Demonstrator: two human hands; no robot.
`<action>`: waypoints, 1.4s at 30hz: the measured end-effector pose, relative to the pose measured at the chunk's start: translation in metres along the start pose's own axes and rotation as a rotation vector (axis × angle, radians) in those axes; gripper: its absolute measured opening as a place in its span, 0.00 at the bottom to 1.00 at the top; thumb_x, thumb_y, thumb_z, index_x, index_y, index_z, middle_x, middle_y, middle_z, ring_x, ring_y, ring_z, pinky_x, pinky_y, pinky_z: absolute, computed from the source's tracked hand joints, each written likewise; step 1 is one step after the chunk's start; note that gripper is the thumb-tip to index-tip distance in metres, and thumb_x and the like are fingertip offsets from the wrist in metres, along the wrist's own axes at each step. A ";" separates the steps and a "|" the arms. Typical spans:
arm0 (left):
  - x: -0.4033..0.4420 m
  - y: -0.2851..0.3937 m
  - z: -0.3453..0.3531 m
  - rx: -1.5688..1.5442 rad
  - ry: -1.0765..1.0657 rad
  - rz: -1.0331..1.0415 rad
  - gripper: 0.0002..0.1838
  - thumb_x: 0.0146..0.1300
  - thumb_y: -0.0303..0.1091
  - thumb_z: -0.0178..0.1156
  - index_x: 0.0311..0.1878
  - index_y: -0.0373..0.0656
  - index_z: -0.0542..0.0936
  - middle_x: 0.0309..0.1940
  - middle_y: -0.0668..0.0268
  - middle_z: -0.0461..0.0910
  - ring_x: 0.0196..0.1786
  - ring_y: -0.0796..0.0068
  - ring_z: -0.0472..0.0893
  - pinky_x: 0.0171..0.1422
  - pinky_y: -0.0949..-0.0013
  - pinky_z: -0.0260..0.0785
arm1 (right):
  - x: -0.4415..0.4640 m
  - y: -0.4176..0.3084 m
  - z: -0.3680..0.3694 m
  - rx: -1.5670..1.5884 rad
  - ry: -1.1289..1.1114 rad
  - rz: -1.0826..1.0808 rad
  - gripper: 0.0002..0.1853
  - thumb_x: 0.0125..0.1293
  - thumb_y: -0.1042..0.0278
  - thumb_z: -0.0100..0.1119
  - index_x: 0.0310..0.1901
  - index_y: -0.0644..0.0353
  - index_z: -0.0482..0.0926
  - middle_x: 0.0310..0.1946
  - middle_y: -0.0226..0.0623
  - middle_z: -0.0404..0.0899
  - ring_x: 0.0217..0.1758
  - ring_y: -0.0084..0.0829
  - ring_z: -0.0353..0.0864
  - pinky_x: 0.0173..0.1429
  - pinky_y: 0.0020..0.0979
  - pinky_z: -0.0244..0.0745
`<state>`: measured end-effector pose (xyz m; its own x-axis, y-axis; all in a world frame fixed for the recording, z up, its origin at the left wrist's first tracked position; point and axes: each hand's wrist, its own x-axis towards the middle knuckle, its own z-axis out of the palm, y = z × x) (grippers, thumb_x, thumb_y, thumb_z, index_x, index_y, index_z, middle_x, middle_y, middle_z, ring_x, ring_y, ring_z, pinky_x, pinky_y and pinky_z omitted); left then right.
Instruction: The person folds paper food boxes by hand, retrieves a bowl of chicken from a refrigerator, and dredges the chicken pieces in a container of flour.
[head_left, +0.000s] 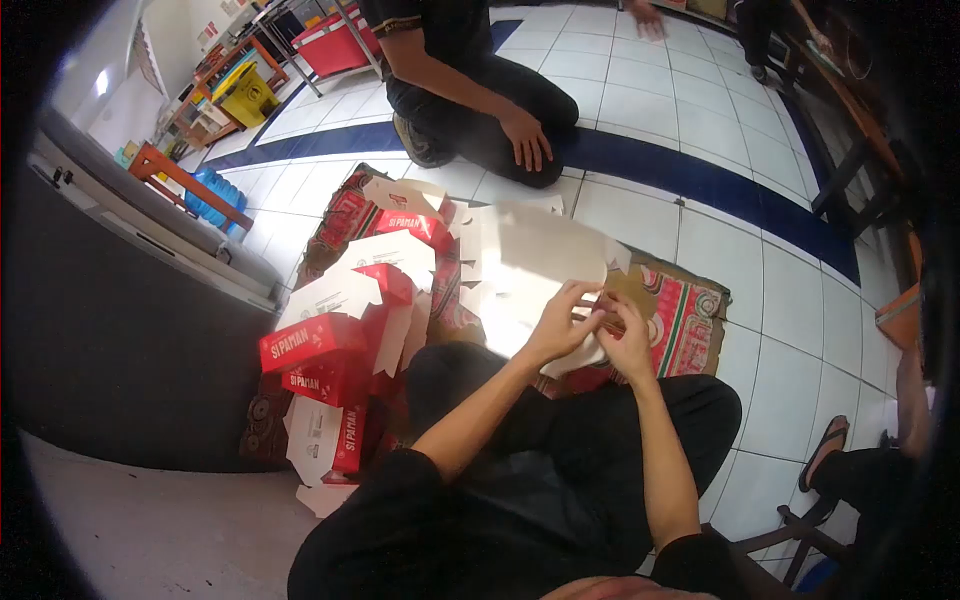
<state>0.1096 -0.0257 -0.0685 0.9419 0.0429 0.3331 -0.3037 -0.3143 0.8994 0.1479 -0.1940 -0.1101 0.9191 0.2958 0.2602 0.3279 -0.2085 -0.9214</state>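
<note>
Legs (690,425), hands (562,328) (627,345) at carton (530,262) edge, wide floor (785,320) right

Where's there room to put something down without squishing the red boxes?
The white floor tiles just right of the cardboard mat look free. So do the tiles past the blue stripe, right of the kneeling person. It's crowded on the mat's left, where red boxes pile up, and in its middle, with the white sheet, left hand and right hand.

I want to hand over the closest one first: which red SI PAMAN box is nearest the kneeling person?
The farthest red box; the other lettered boxes all lie nearer the camera.
</note>
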 end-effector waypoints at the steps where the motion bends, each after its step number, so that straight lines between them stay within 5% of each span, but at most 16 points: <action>1: -0.001 0.004 -0.002 0.113 0.009 0.029 0.20 0.71 0.19 0.60 0.65 0.35 0.80 0.56 0.52 0.83 0.54 0.61 0.89 0.55 0.62 0.86 | -0.001 0.008 0.003 0.076 -0.043 0.000 0.16 0.68 0.73 0.69 0.56 0.67 0.85 0.57 0.47 0.85 0.60 0.41 0.87 0.67 0.39 0.78; 3: 0.000 0.002 -0.007 -0.006 -0.001 -0.085 0.19 0.71 0.21 0.61 0.63 0.36 0.82 0.53 0.50 0.85 0.52 0.54 0.89 0.55 0.58 0.85 | -0.003 0.012 0.000 0.076 -0.110 -0.023 0.17 0.71 0.75 0.64 0.60 0.66 0.82 0.58 0.48 0.85 0.66 0.43 0.84 0.72 0.40 0.74; 6: 0.001 -0.009 -0.010 0.485 -0.107 0.104 0.19 0.66 0.24 0.63 0.60 0.43 0.86 0.45 0.53 0.88 0.49 0.44 0.87 0.56 0.50 0.80 | 0.001 0.009 -0.002 0.020 0.128 0.159 0.22 0.73 0.77 0.57 0.68 0.64 0.78 0.71 0.51 0.77 0.77 0.46 0.74 0.79 0.42 0.67; 11: -0.014 -0.030 -0.021 0.736 -0.367 0.041 0.19 0.67 0.29 0.63 0.60 0.52 0.87 0.42 0.59 0.88 0.47 0.54 0.89 0.59 0.51 0.77 | 0.010 0.001 -0.012 -0.152 0.270 -0.048 0.23 0.73 0.79 0.52 0.68 0.62 0.78 0.79 0.53 0.70 0.82 0.55 0.67 0.83 0.49 0.62; 15: -0.019 -0.035 -0.026 0.928 -0.370 0.074 0.13 0.68 0.34 0.63 0.53 0.55 0.89 0.40 0.64 0.88 0.46 0.59 0.89 0.58 0.53 0.75 | -0.001 -0.006 -0.015 -0.261 0.125 -0.038 0.13 0.70 0.79 0.56 0.52 0.62 0.85 0.62 0.51 0.82 0.67 0.52 0.80 0.73 0.46 0.71; 17: -0.019 -0.048 -0.032 1.012 -0.345 0.067 0.10 0.68 0.35 0.63 0.48 0.56 0.90 0.39 0.65 0.88 0.45 0.60 0.90 0.57 0.53 0.75 | -0.001 0.000 -0.011 -0.544 0.046 -0.208 0.11 0.70 0.82 0.55 0.47 0.63 0.86 0.53 0.44 0.82 0.56 0.42 0.84 0.58 0.35 0.79; 20: -0.024 -0.069 -0.029 1.081 -0.234 -0.015 0.05 0.66 0.36 0.66 0.35 0.56 0.90 0.38 0.64 0.88 0.44 0.59 0.90 0.55 0.50 0.73 | 0.000 -0.007 -0.005 -0.291 -0.099 -0.150 0.09 0.69 0.82 0.57 0.44 0.64 0.87 0.51 0.44 0.81 0.52 0.41 0.84 0.56 0.36 0.79; 23: -0.024 -0.062 -0.034 0.963 -0.272 0.050 0.06 0.62 0.35 0.70 0.42 0.51 0.88 0.37 0.63 0.88 0.42 0.56 0.90 0.55 0.50 0.74 | -0.002 -0.026 -0.002 -0.175 -0.298 -0.061 0.10 0.68 0.80 0.57 0.45 0.63 0.87 0.49 0.47 0.80 0.55 0.47 0.83 0.62 0.42 0.77; 27: -0.022 -0.050 -0.029 0.823 -0.080 0.162 0.17 0.57 0.34 0.75 0.49 0.45 0.83 0.35 0.58 0.87 0.41 0.50 0.89 0.55 0.48 0.75 | -0.005 -0.044 0.003 -0.167 -0.248 -0.060 0.14 0.67 0.82 0.64 0.53 0.63 0.85 0.45 0.47 0.81 0.47 0.45 0.86 0.55 0.40 0.80; 29: -0.017 -0.050 -0.031 0.743 -0.192 0.005 0.22 0.56 0.33 0.77 0.51 0.41 0.78 0.34 0.53 0.87 0.41 0.45 0.88 0.52 0.46 0.76 | -0.004 -0.029 0.000 -0.156 -0.234 0.005 0.18 0.66 0.82 0.67 0.57 0.62 0.83 0.43 0.46 0.82 0.45 0.44 0.87 0.50 0.39 0.81; 32: -0.008 -0.046 -0.029 0.758 -0.145 0.021 0.17 0.58 0.32 0.75 0.46 0.43 0.77 0.31 0.54 0.86 0.41 0.46 0.89 0.46 0.46 0.76 | 0.001 -0.017 -0.005 -0.364 -0.049 -0.284 0.15 0.68 0.78 0.66 0.56 0.62 0.84 0.42 0.43 0.83 0.44 0.41 0.87 0.50 0.37 0.80; 39: -0.007 -0.052 -0.031 0.916 -0.085 -0.036 0.15 0.60 0.42 0.75 0.35 0.42 0.81 0.30 0.50 0.87 0.36 0.46 0.89 0.44 0.45 0.77 | 0.006 0.003 -0.011 -0.188 -0.188 -0.134 0.12 0.73 0.77 0.58 0.54 0.61 0.86 0.44 0.44 0.83 0.46 0.37 0.87 0.50 0.34 0.81; 40: -0.010 -0.056 -0.032 0.953 -0.037 0.044 0.06 0.62 0.35 0.69 0.38 0.45 0.82 0.28 0.54 0.88 0.35 0.50 0.90 0.43 0.47 0.75 | 0.006 0.000 -0.009 -0.266 -0.229 -0.171 0.13 0.72 0.77 0.59 0.55 0.61 0.86 0.41 0.42 0.83 0.45 0.34 0.87 0.49 0.33 0.81; 42: -0.011 -0.057 -0.030 0.906 -0.076 0.008 0.06 0.62 0.35 0.69 0.36 0.46 0.83 0.28 0.54 0.88 0.35 0.50 0.90 0.43 0.47 0.75 | 0.001 -0.013 -0.004 -0.247 -0.221 -0.179 0.14 0.70 0.78 0.61 0.55 0.61 0.85 0.41 0.42 0.83 0.45 0.34 0.87 0.49 0.33 0.81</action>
<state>0.1118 0.0202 -0.1151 0.9570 -0.0149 0.2896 -0.1112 -0.9411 0.3193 0.1455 -0.1954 -0.0970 0.7821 0.5364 0.3172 0.5467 -0.3462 -0.7624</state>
